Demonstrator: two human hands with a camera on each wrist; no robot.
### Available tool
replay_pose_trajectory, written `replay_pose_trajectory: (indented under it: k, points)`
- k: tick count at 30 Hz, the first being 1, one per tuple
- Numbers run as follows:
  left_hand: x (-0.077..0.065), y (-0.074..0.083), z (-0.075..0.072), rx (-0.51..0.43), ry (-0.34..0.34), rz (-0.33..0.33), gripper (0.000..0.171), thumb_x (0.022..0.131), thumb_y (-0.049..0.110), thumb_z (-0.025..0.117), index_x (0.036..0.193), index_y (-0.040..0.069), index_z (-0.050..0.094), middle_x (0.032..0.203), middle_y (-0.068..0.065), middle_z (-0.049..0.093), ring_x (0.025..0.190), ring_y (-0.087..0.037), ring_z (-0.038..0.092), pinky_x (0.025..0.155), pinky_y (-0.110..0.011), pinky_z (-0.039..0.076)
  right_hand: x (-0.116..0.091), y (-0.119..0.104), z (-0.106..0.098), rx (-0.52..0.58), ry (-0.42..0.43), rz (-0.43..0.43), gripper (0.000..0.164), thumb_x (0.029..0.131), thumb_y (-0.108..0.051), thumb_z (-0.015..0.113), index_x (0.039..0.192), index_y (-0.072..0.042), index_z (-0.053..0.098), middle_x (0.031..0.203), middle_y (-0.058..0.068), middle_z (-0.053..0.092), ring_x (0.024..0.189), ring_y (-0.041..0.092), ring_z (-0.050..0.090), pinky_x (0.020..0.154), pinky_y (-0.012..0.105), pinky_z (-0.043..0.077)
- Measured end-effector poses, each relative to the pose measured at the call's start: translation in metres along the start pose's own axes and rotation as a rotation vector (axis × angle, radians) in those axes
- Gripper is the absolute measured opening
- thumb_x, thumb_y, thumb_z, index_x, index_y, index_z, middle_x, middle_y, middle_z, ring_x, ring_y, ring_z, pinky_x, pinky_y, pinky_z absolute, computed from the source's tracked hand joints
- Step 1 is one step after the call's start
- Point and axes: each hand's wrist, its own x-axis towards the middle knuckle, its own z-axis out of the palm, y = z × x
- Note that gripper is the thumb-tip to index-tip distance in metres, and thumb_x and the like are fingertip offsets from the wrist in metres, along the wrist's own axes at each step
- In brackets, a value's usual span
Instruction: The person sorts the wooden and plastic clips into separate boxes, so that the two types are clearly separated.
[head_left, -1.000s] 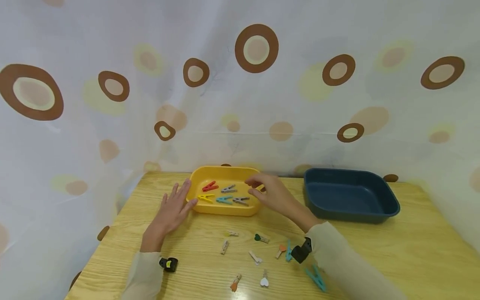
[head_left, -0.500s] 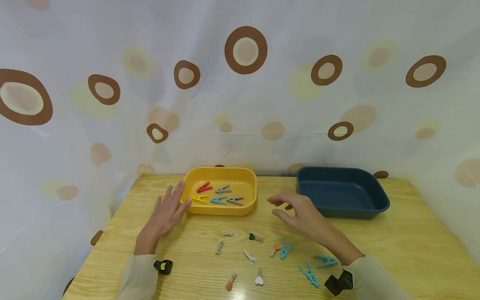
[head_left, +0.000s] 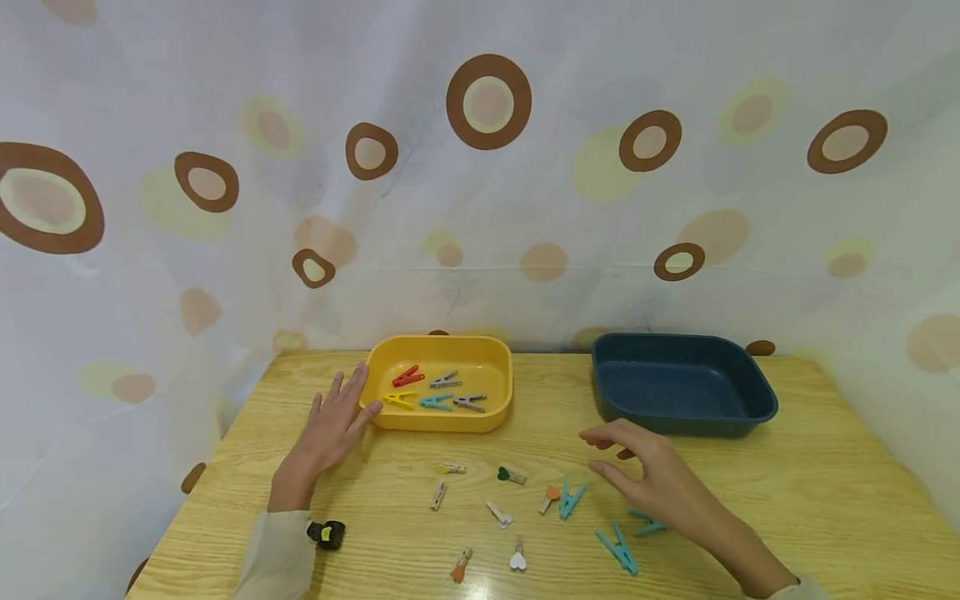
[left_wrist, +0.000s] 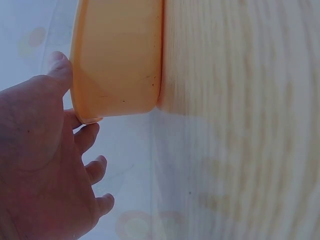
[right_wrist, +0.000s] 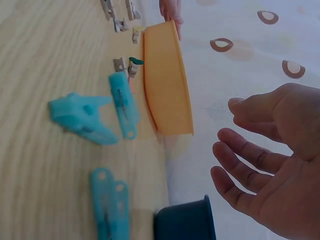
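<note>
Left hand (head_left: 328,430) touches yellow tray's (head_left: 442,423) left end, fingers spread; five clips (head_left: 437,402) inside. Right hand (head_left: 654,472) hovers over counter (head_left: 825,475) near teal clips (head_left: 627,558), thumb and fingers apart.

Left hand (left_wrist: 47,150), thumb and forefinger at the rim of an orange tub (left_wrist: 117,60), pale wood-grained tabletop (left_wrist: 240,120) alongside.

Make out one turquoise clothespin (head_left: 645,522) only partly, behind right hand (head_left: 663,475). See navy tub (right_wrist: 186,221) cut off at right wrist view's bottom, yellow tub (left_wrist: 117,55) at left wrist's top.
</note>
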Motion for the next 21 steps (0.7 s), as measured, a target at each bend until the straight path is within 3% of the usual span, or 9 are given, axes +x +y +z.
replay_pose_trajectory:
  k: [10, 16, 21]
  points:
    - [0.000, 0.001, -0.001, 0.022, -0.018, -0.024, 0.071, 0.112, 0.041, 0.040, 0.165, 0.003, 0.012, 0.169, -0.018, 0.016, 0.154, -0.047, 0.006, 0.116, -0.074, 0.003, -0.045, 0.018, -0.010, -0.065, -0.001, 0.088, 0.037, 0.089, -0.009, 0.081, 0.124, -0.014, 0.071, 0.114, -0.003, 0.071, 0.098, 0.012, 0.068, 0.071, 0.031, 0.059]
    - [0.001, 0.002, -0.001, 0.016, -0.023, -0.028, 0.071, 0.112, 0.040, 0.041, 0.165, 0.003, 0.012, 0.169, -0.018, 0.016, 0.155, -0.045, 0.004, 0.116, -0.073, 0.002, -0.063, 0.029, -0.012, -0.101, 0.012, 0.104, 0.043, 0.083, -0.008, 0.086, 0.123, -0.013, 0.071, 0.111, -0.003, 0.070, 0.094, 0.010, 0.066, 0.068, 0.029, 0.057]
    - [0.001, 0.002, 0.000, 0.016, -0.024, -0.027, 0.071, 0.112, 0.041, 0.040, 0.165, 0.003, 0.012, 0.169, -0.018, 0.015, 0.155, -0.044, 0.003, 0.116, -0.073, 0.002, -0.074, 0.038, -0.014, -0.092, -0.032, 0.093, 0.045, 0.081, -0.008, 0.087, 0.122, -0.013, 0.070, 0.112, -0.003, 0.069, 0.091, 0.008, 0.064, 0.068, 0.027, 0.056]
